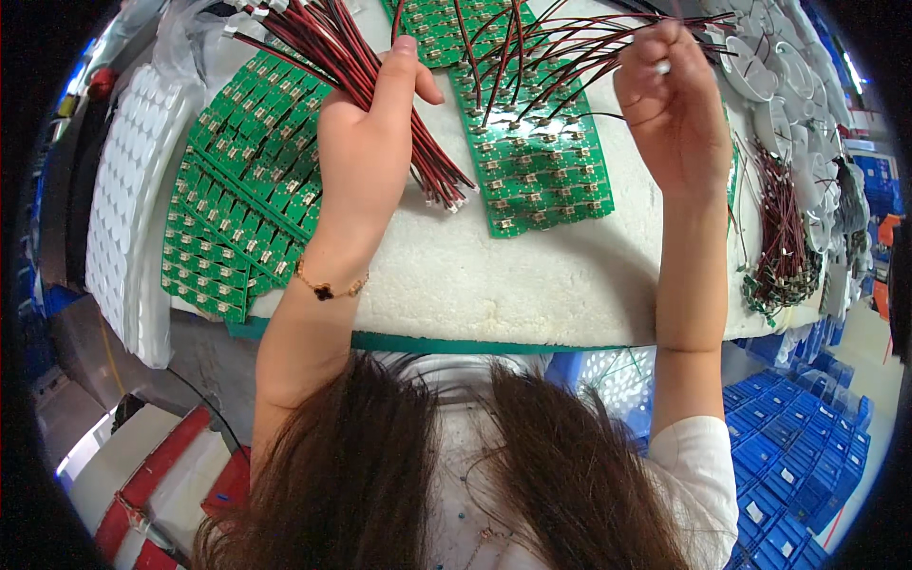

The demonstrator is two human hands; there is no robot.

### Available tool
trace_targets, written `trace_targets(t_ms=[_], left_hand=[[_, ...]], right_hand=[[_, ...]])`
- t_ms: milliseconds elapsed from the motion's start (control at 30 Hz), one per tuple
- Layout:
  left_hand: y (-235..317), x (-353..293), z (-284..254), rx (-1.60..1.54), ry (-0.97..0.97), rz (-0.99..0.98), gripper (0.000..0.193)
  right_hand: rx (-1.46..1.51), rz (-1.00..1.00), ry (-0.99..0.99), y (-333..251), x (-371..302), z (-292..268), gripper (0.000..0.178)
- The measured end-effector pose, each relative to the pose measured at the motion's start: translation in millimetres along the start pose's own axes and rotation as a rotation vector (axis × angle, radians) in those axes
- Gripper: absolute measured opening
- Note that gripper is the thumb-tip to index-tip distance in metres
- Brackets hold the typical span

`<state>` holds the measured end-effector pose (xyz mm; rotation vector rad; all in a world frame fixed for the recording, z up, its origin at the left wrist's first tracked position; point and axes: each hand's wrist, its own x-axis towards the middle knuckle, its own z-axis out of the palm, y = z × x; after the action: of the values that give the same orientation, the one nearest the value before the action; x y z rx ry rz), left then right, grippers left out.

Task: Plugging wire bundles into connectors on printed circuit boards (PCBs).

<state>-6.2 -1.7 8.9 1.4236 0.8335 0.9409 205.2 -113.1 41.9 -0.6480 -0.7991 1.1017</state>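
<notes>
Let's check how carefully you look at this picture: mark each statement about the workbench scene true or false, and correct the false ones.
1. The left hand holds a bundle of red and black wires. True.
2. The right hand lies flat on the bench. False: it is raised and curled.
3. Green circuit boards lie on the white work surface. True.
4. The bracelet is on the right wrist. False: it is on the left wrist.
5. The large spread of blue crates is at the picture's lower right. True.
</notes>
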Motion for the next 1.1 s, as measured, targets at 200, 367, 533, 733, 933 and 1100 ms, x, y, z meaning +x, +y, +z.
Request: trace_targets(t_ms=[200, 367, 533, 733, 933, 1100], left_hand=[[-1.1, 1.4, -3.4, 0.041, 0.050, 0.031, 0.043], [-3.7, 3.4, -5.6, -0.093, 0.174, 0.065, 0.044], [-8.2, 7.6, -12.5, -0.239, 0.352, 0.105, 0.042], [-8.5, 7.3, -9.3, -0.307, 0.304, 0.120, 0.041], [-8.2, 8.8, -9.4, -0.293, 0.236, 0.113, 0.032], [-9.1, 13.4, -9.2, -0.384, 0.216, 0.140, 0.032]], right_hand=[[-0.146, 0.008, 0.060, 17.6, -6.6, 4.0, 0.013], [0.003, -0.013, 0.040, 7.1, -0.5, -10.7, 0.012], [-0.426, 0.254, 0.108, 20.3, -1.1, 10.3, 0.007], [-0.548, 0.277, 0.022, 38.9, -3.4, 22.0, 0.007], [-1.039, 0.138, -0.044, 58.3, -6.4, 30.9, 0.013], [-1.120, 0.135, -0.100, 59.3, -8.7, 34.4, 0.007]])
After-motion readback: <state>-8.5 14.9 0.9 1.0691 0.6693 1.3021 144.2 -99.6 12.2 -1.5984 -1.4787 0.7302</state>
